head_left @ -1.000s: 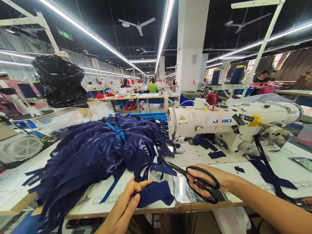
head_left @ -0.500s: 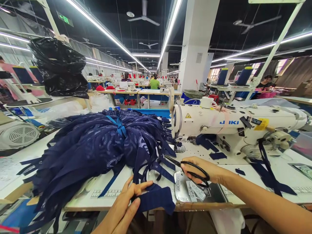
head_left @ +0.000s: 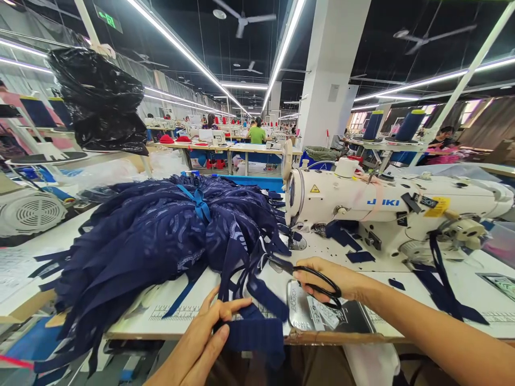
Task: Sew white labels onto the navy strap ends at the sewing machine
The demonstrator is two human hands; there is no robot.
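A large bundle of navy garments [head_left: 140,241] lies on the sewing table, tied in the middle with a blue ribbon [head_left: 198,201]. My left hand [head_left: 211,327] pinches a navy fabric strap [head_left: 255,335] between thumb and fingers at the table's front edge. To its right, my right hand [head_left: 322,279] grips the black handles of a pair of scissors [head_left: 336,292]. Their blades point left, among the loose straps [head_left: 267,295] hanging from the bundle. I cannot tell whether the blade tips touch fabric.
A white sewing machine [head_left: 386,201] stands right of the bundle. Navy scraps [head_left: 360,257] lie under its arm. A metal tin lid with paper labels [head_left: 306,316] sits by the front edge. Thread cones [head_left: 372,126] and a black plastic bag [head_left: 96,102] stand behind. Other people work farther back.
My right hand and the scissors have moved slightly left, toward the straps. The strap end in my left hand hangs a little lower. The view has shifted slightly.
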